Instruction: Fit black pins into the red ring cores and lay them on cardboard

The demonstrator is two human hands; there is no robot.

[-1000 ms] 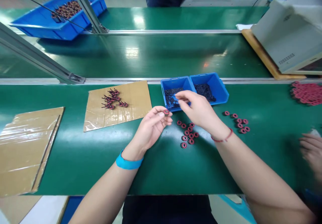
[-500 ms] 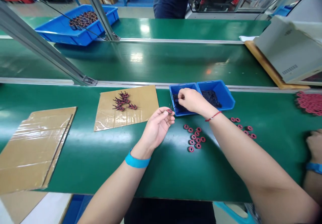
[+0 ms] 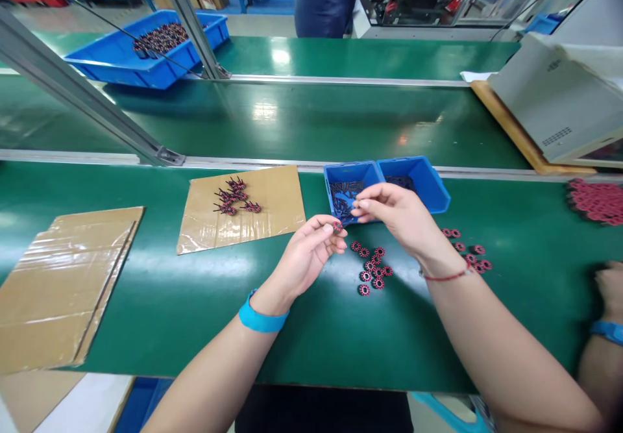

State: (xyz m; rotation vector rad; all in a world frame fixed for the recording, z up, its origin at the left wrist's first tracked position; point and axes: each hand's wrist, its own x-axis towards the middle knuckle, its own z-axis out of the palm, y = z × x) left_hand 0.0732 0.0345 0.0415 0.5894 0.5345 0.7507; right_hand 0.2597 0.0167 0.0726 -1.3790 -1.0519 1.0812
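The small red-and-black toothed ring point(image 3: 337, 226) was pinched between thumb and fingers of the left hand point(image 3: 304, 261), above the tabletop point(image 3: 311, 348), nearer its far edge than its near one. The fingers of the right hand point(image 3: 399, 219) were nearly closed beside the near edge of the left blue plastic bin point(image 3: 348, 172); whether they gripped anything was impossible to tell. So light a pinch could let the ring twist or drop, and the jumbled thin dark pins point(image 3: 341, 208) could snag one another. The loose red-and-black rings point(image 3: 374, 259) lay just below both hands, where a low wrist might scatter them. The right blue plastic bin point(image 3: 433, 189) stood behind the right hand, which partly hid it; the brown cardboard sheet point(image 3: 277, 193) lay toward the left, bearing pronged rings point(image 3: 232, 194).
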